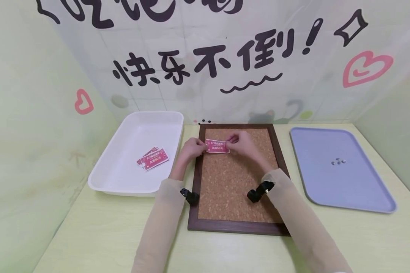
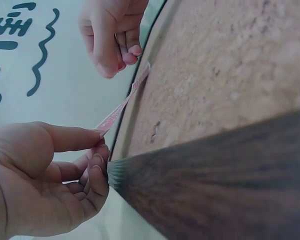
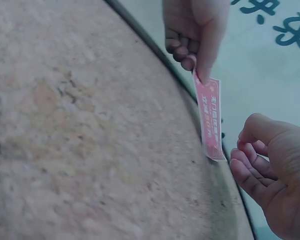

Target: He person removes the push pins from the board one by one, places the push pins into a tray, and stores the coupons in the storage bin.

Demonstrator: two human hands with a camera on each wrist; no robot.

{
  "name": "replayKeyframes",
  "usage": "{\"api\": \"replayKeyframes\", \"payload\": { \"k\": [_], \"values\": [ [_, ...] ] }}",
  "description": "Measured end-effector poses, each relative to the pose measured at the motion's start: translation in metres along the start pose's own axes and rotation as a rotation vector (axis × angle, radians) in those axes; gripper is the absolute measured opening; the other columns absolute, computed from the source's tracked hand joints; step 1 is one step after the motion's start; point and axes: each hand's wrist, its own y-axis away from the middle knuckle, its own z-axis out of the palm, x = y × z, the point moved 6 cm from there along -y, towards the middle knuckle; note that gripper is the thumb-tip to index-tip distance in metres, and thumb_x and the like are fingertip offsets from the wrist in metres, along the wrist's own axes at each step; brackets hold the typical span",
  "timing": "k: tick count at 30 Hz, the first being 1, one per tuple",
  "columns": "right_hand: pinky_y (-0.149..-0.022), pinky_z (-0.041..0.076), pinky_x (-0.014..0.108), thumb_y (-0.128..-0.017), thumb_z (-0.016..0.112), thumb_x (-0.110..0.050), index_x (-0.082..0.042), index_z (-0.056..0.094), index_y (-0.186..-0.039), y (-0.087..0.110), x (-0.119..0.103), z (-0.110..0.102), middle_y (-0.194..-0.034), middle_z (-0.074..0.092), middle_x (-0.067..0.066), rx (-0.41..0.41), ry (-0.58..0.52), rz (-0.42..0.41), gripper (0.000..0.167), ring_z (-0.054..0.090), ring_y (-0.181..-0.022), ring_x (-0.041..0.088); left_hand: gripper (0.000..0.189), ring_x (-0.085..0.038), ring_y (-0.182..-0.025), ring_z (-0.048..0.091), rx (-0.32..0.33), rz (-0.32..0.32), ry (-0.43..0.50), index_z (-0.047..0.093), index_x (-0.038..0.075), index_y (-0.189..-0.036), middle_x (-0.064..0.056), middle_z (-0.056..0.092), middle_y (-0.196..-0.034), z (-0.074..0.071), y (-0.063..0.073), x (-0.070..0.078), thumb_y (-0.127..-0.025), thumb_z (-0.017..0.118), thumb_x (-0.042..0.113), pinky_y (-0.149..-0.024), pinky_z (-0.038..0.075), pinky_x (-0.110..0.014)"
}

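Note:
A pink printed coupon [image 1: 217, 146] is over the upper left part of a cork board [image 1: 239, 182] with a dark wooden frame. My left hand [image 1: 193, 147] pinches its left end between thumb and fingers, beside the frame's left side. In the left wrist view the coupon [image 2: 121, 111] appears edge-on, tilted over the cork. My right hand [image 1: 240, 143] is at the coupon's right end with its fingers loosely bent. The right wrist view shows a small gap between this right hand [image 3: 275, 170] and the coupon's end, and nothing shows in its fingers.
On the left stands a white tray [image 1: 114, 167] with a few more pink coupons [image 1: 153, 158] overlapping in it. A blue-grey tray [image 1: 328, 182] lies at the right, with several small silvery pieces [image 1: 338, 162] on it. A printed wall [image 1: 205, 102] rises behind the board.

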Motion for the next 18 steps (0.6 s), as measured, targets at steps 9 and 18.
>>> {"api": "replayKeyframes", "payload": {
  "k": [9, 18],
  "values": [
    [-0.082, 0.054, 0.037, -0.092, 0.068, -0.007, 0.004, 0.067, -0.102, 0.017, -0.009, -0.023, -0.099, 0.068, 0.017, 0.052, 0.001, -0.074, 0.014, 0.065, -0.092, 0.027, 0.021, -0.014, -0.072, 0.051, 0.021, 0.112, 0.077, 0.066, -0.003, -0.104, -0.008, 0.061, -0.088, -0.02, 0.021, 0.017, -0.098, 0.064, 0.017, -0.061, 0.041, -0.024],
    [-0.081, 0.054, 0.034, -0.095, 0.065, -0.004, 0.006, 0.068, -0.104, 0.038, -0.015, -0.043, -0.098, 0.07, 0.018, 0.042, 0.039, -0.191, 0.013, 0.065, -0.091, 0.027, 0.023, -0.028, -0.085, 0.06, 0.05, 0.178, 0.078, 0.068, 0.001, -0.105, -0.01, 0.064, -0.093, -0.045, 0.04, 0.017, -0.099, 0.064, 0.022, -0.064, 0.043, -0.027]
  ]
}}
